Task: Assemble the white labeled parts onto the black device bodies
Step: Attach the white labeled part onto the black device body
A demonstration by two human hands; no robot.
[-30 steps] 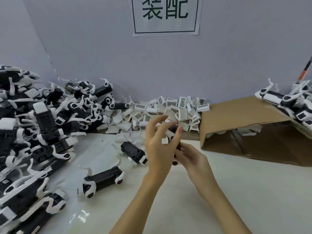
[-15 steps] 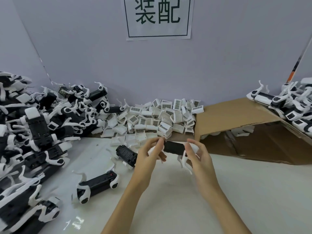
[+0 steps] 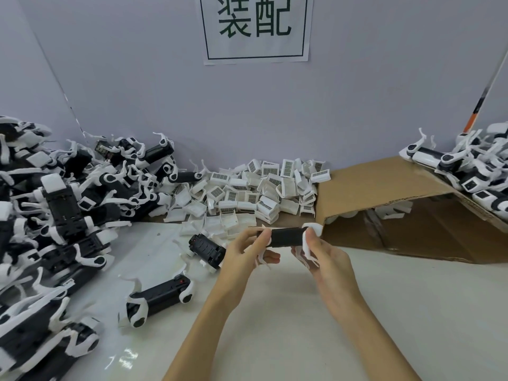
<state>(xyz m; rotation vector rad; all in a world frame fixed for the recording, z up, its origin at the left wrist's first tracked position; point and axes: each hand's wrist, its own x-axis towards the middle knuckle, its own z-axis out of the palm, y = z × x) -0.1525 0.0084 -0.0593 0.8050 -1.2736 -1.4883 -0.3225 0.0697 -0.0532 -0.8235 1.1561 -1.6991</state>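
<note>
A black device body (image 3: 286,237) with white ends lies level between my two hands above the white table (image 3: 384,312). My left hand (image 3: 242,255) pinches its left end, and my right hand (image 3: 327,259) pinches its white right end. Behind them, against the wall, sits a heap of white labeled parts (image 3: 255,193) with barcode stickers. Two more black bodies lie on the table, one (image 3: 207,250) just left of my left hand and one (image 3: 159,296) nearer the front.
A large pile of black-and-white device bodies (image 3: 55,215) covers the left side. A flattened cardboard box (image 3: 412,210) lies at the right, with more black-and-white units (image 3: 472,169) heaped on its far end. A paper sign (image 3: 255,28) hangs on the wall.
My hands have spread apart and turned the black body level; it was mostly hidden between them a second ago. The camera has shifted slightly.
</note>
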